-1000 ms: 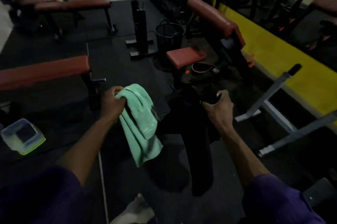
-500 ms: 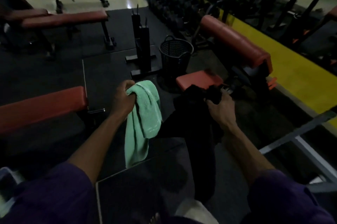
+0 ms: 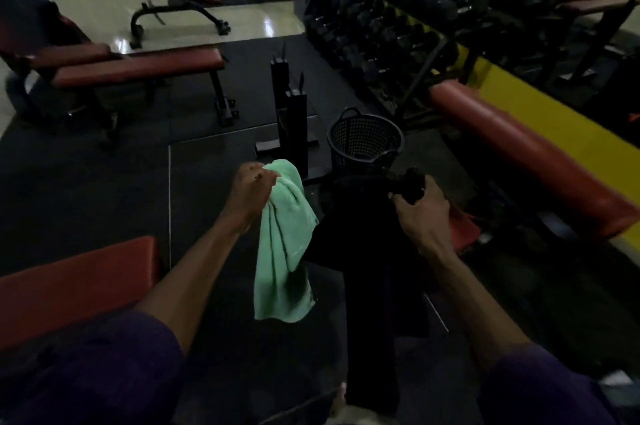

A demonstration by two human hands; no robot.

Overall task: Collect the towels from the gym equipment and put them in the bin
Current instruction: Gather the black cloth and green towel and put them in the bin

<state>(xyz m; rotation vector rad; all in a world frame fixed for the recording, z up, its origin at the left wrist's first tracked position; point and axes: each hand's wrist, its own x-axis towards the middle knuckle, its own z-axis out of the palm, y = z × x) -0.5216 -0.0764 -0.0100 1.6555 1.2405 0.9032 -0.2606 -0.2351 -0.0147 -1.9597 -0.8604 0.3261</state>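
Mint-green terry towel (image 3: 284, 244) bunched at one end in left hand (image 3: 250, 194), fist closed tight round the gathered top, rest hanging free below the knuckles toward the floor. Black towel (image 3: 369, 272) in right hand (image 3: 420, 213), fingers curled shut over a wadded end up top, long dark length dropping straight down between the two forearms; lower end hard to tell from the dark rubber floor mat (image 3: 114, 182). Head view only, so one angle on all this. Progress, as a judgement: pick-up part looks done for these two towels, both off the equipment & in hand; drop-off not yet done. Black perforated plastic basket (image 3: 365, 144) w/ handles stands on the mat just ahead of the right hand, mouth open, interior too dark to tell if anything inside. Black towel's gripped end near the basket rim, not over it; green towel further left, beside the black upright stand (image 3: 289, 120). Red padded benches (image 3: 138, 68) & dumbbell rack (image 3: 398, 19) show no other towels, tho dim light hides plenty. Left to do: carry both over the rim, release.
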